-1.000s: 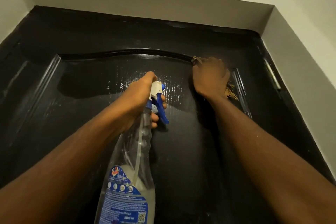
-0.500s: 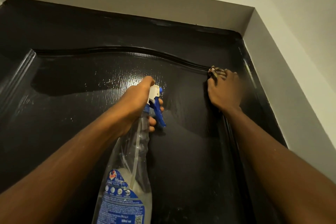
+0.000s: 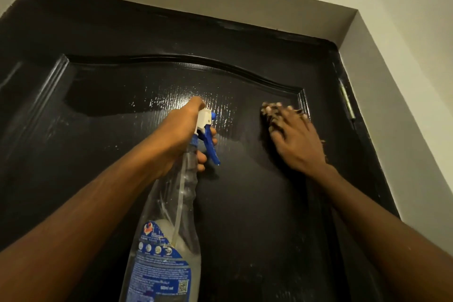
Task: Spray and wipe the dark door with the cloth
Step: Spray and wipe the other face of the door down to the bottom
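1. A dark, glossy door (image 3: 245, 203) is filling most of the frame, seen from below. A pale wall (image 3: 397, 51) is bordering it along the top and down the right side.
2. A curved raised moulding (image 3: 171, 58) is running across the upper part of the door, outlining a recessed panel.
3. The left hand (image 3: 181, 135), at the centre of the frame, is grasping the neck of a clear spray bottle (image 3: 171, 228). Its fingers are curling round the neck, and its fingertips are showing just beside the blue trigger (image 3: 211, 148). I cannot tell whether the trigger is being squeezed.
4. The bottle is stretching from the centre down to the bottom edge. Its white nozzle (image 3: 204, 119) is pointing at the door, and a blue label is wrapping its lower part.
5. The right hand (image 3: 297, 144), right of centre, is lying flat with its fingers spread. It is pressing the cloth (image 3: 269, 110) against the door rather than gripping it. The hand is looking blurred.
6. The cloth, patterned in brown and pale tones, is peeking out above the fingertips and at the hand's right edge. It is touching the panel just inside its upper right corner.
7. A wet sheen (image 3: 176, 98) is glistening on the panel above the nozzle, in the upper centre.
8. A metal hinge (image 3: 346, 103) is showing on the door's right edge.
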